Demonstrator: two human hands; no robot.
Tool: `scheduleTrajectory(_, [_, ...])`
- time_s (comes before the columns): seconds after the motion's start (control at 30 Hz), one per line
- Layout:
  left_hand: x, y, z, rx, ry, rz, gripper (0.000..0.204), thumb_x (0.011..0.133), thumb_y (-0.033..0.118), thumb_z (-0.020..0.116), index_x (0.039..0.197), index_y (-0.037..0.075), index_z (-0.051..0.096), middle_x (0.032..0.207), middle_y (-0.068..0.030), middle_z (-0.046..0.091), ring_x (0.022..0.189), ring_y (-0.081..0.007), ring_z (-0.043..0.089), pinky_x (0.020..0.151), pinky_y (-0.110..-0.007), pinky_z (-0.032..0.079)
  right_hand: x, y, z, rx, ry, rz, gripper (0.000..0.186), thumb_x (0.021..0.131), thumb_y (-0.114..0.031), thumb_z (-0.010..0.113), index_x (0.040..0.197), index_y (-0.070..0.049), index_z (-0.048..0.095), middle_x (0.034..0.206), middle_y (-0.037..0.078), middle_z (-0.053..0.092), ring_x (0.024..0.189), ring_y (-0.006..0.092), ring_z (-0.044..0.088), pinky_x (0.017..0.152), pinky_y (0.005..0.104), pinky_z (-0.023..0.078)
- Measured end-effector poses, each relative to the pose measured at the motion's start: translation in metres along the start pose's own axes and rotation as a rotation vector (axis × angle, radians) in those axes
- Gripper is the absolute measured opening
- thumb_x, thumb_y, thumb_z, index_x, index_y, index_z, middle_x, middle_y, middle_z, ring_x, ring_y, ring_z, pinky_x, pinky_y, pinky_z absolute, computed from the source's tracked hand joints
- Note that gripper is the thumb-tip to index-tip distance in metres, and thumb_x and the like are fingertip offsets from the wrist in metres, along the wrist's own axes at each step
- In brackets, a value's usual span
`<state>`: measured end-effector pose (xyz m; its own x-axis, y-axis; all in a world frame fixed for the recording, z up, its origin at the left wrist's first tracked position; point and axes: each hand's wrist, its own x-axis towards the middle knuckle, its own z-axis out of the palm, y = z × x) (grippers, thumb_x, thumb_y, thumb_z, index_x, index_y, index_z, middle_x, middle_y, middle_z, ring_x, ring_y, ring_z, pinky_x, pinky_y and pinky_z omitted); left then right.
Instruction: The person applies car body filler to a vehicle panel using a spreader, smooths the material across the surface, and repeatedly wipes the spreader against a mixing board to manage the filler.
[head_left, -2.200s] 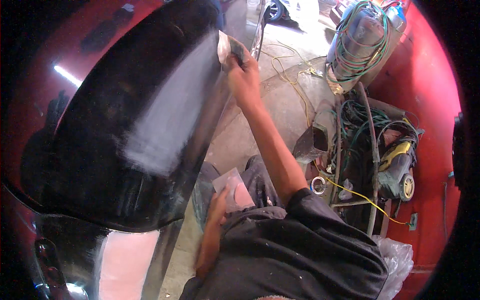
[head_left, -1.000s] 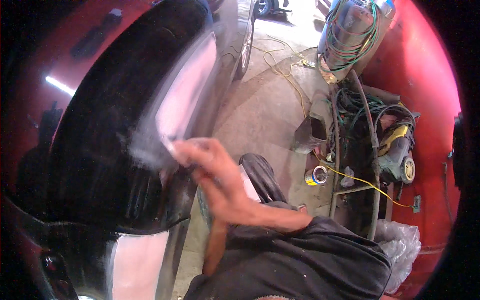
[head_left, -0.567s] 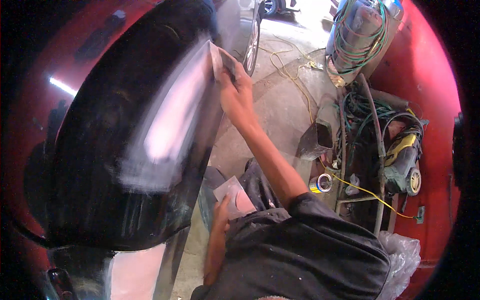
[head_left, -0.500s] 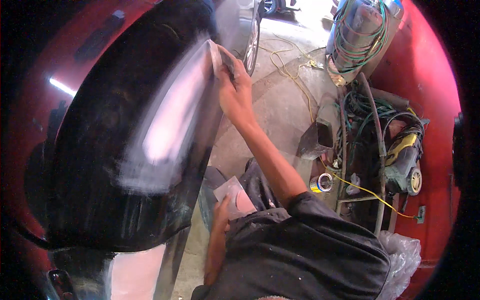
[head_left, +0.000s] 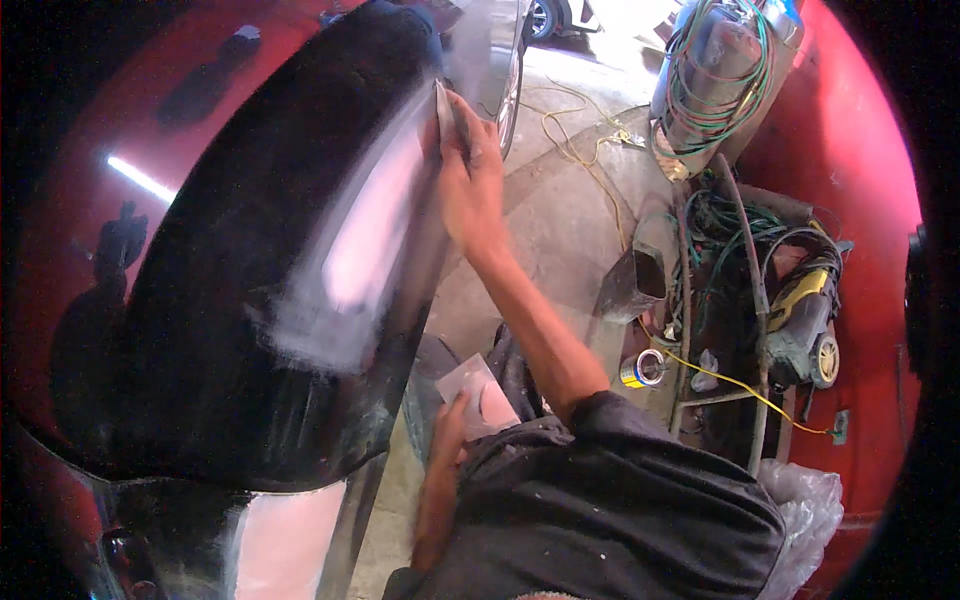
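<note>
My right hand (head_left: 474,170) reaches forward, its fingers pinched round a thin, pale filler spreader (head_left: 447,120). The spreader stands nearly edge-on at the far upper end of a pink filler patch (head_left: 372,235), at the panel's right edge; I cannot tell if it touches. Grey, scuffed streaks surround this patch on the black car panel (head_left: 210,340). Low in front of my body, my left hand (head_left: 450,428) grips a light, flat mixing board (head_left: 462,379). Pink filler (head_left: 498,405) lies on that board. A second pink patch (head_left: 290,545) covers the panel nearer to me.
To my right stand an open can (head_left: 642,369), a metal frame (head_left: 757,270) with coiled hoses, and a yellow-black machine (head_left: 800,335). Further off is a tank (head_left: 715,80) wound with green hose. Yellow cord (head_left: 725,377) crosses there. A red surface (head_left: 860,200) rises behind.
The spreader has turned to a narrower, more edge-on angle and sits slightly further right in view. The panel has shifted somewhat in the picture. My left hand keeps holding the board.
</note>
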<state>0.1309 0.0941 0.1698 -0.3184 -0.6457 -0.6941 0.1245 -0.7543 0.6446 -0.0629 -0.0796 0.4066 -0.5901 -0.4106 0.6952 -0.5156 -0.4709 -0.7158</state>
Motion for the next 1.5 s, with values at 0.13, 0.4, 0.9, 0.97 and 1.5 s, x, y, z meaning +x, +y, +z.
scheduleTrajectory(0.13, [-0.005,0.000,-0.001,0.046,0.002,0.036,0.061,0.097,0.036,0.067,0.141,-0.004,0.051,0.128,-0.0162,0.063,0.112,-0.0278,0.065,0.093,-0.040,0.053,-0.036,-0.036,0.006,-0.024,-0.020,0.055,0.061,0.088,0.010,0.053,0.145,-0.010,0.056,0.120,0.020,0.053,0.113,0.0354,0.053,0.104,0.0403,0.041])
scheduleTrajectory(0.4, [0.009,-0.004,-0.016,-0.018,-0.122,0.011,0.060,0.098,0.035,0.066,0.141,-0.004,0.051,0.132,-0.0165,0.062,0.116,-0.0283,0.063,0.096,-0.040,0.052,-0.126,-0.108,0.004,-0.041,-0.113,-0.088,0.064,0.088,0.006,0.050,0.151,-0.005,0.049,0.134,0.021,0.046,0.127,0.0350,0.045,0.113,0.0424,0.033])
scheduleTrajectory(0.9, [0.023,-0.035,-0.024,0.029,0.000,0.103,0.060,0.099,0.037,0.063,0.143,-0.002,0.049,0.130,-0.0170,0.062,0.116,-0.0295,0.063,0.095,-0.043,0.053,-0.125,-0.062,-0.057,0.235,-0.181,-0.035,0.063,0.089,0.015,0.050,0.146,-0.010,0.055,0.128,0.016,0.057,0.121,0.0294,0.056,0.106,0.0368,0.043])
scheduleTrajectory(0.97, [0.012,-0.030,-0.020,0.051,0.036,0.113,0.061,0.099,0.037,0.063,0.144,-0.002,0.049,0.131,-0.0172,0.062,0.116,-0.0301,0.064,0.096,-0.044,0.053,-0.090,-0.033,-0.049,0.238,-0.126,0.155,0.055,0.093,0.009,0.047,0.145,-0.007,0.055,0.125,0.015,0.059,0.119,0.0243,0.056,0.106,0.0333,0.042])
scheduleTrajectory(1.5, [-0.014,-0.015,0.016,0.009,0.046,0.076,0.058,0.099,0.038,0.063,0.142,0.000,0.054,0.131,-0.0130,0.064,0.110,-0.0265,0.066,0.092,-0.041,0.054,-0.066,0.007,-0.029,0.156,-0.167,0.089,0.053,0.094,0.005,0.049,0.145,-0.009,0.056,0.120,0.014,0.056,0.111,0.0267,0.054,0.102,0.0341,0.042])
